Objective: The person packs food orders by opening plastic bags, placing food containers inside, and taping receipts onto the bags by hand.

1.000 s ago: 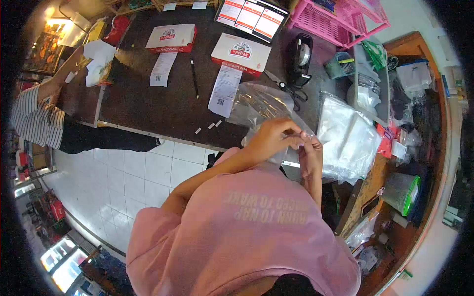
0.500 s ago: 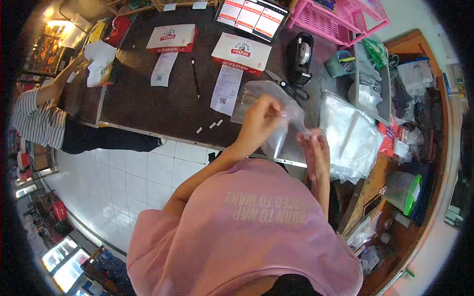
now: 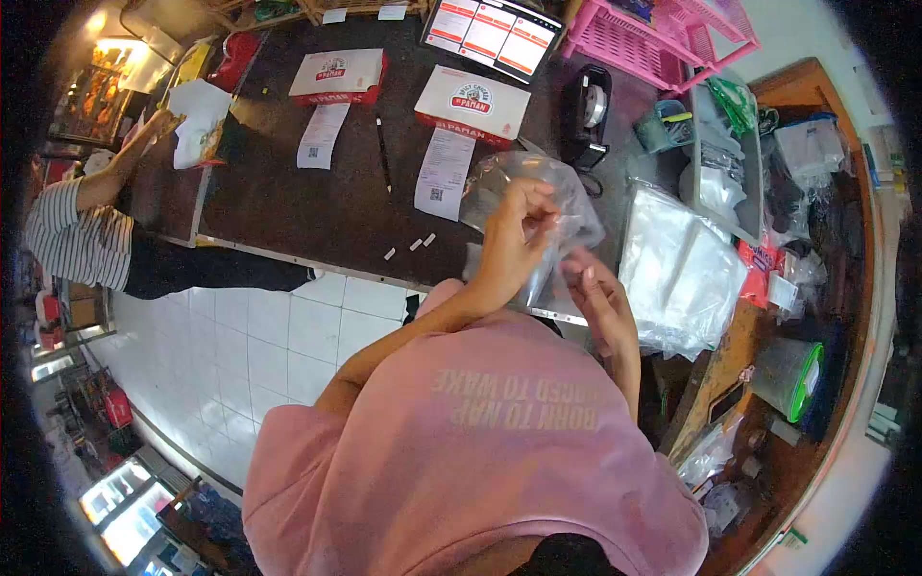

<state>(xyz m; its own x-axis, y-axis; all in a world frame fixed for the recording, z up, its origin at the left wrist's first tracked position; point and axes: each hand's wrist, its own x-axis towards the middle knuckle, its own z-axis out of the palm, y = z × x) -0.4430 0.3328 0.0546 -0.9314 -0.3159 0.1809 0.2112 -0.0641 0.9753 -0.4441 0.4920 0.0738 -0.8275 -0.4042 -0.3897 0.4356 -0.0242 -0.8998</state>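
The fingers of the left hand (image 3: 521, 230) were clamped on a clear bag (image 3: 574, 209) above the surface (image 3: 288, 211); whether the right hand (image 3: 605, 300), just beside it, gripped could not be told. Stacked bags (image 3: 682, 274) lay rightward, scissors (image 3: 590, 182) beyond.

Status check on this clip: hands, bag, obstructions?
Left hand pinching clear bag. Right hand close at the bag's side, grip unclear. Black tape dispenser just beyond; nothing visibly blocking either hand.

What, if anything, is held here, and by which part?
The left hand pinches a clear plastic bag by its film; the exact spot, and whether the right hand grips too, cannot be told.
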